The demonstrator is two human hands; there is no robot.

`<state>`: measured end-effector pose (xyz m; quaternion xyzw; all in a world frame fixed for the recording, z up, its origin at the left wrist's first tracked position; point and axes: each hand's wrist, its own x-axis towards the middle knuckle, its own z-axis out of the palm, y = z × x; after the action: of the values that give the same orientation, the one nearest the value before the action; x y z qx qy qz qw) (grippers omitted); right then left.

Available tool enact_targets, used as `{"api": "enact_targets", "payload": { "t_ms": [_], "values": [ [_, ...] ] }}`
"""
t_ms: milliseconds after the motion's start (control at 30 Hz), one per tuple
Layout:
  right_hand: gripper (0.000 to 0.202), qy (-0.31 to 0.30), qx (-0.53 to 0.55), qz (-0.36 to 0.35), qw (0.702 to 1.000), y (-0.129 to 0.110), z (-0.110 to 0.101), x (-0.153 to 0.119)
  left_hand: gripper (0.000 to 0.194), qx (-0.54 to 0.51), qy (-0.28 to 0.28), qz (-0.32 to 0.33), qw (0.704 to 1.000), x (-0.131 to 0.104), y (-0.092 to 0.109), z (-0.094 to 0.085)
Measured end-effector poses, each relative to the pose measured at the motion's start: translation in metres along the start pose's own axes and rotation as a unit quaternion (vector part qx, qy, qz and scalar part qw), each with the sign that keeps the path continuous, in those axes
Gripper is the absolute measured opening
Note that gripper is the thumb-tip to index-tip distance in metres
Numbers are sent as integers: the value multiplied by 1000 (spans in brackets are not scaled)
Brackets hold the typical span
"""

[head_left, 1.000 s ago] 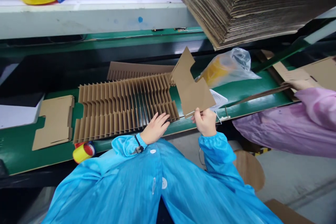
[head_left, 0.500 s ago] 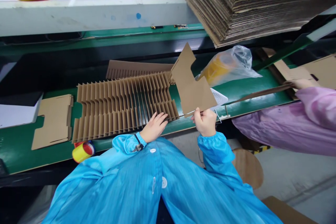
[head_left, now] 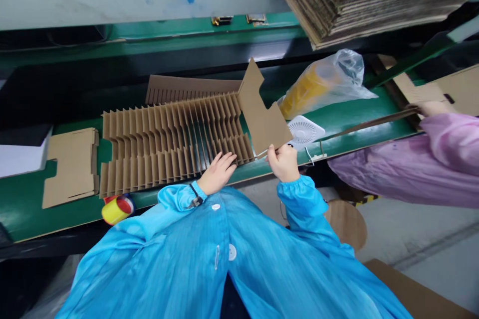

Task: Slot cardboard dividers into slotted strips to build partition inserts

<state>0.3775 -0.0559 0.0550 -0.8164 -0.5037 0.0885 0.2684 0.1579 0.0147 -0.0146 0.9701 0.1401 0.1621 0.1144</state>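
Note:
A long row of upright cardboard dividers stands on the green bench. My left hand rests with its fingers spread on the front edge of the row, near its right end. In a closed grip, my right hand pinches the lower right corner of a notched cardboard sheet. That sheet leans beside the right end of the row, its upper left edge at the last dividers. Behind the row lies a slotted cardboard strip.
Notched flat sheets lie left, near a yellow and red roll. At right are a white fan, a bagged yellow roll and a person's pink sleeve. A cardboard stack overhangs the back.
The sheet in my right hand has moved left, closer to the row's end, uncovering more of the fan. My left hand stays at the row. The view has shifted slightly.

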Motion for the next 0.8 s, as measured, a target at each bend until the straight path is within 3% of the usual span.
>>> {"api": "enact_targets", "payload": {
  "t_ms": [267,800],
  "values": [
    [30,-39,-25,-11,999,-3,-1,-4,27,-12,-7,-3,1000,1,0,-1],
    [31,-53,-40,-24,997,18,9,-8,27,-2,-11,4,1000,1,0,-2]
  ]
}}
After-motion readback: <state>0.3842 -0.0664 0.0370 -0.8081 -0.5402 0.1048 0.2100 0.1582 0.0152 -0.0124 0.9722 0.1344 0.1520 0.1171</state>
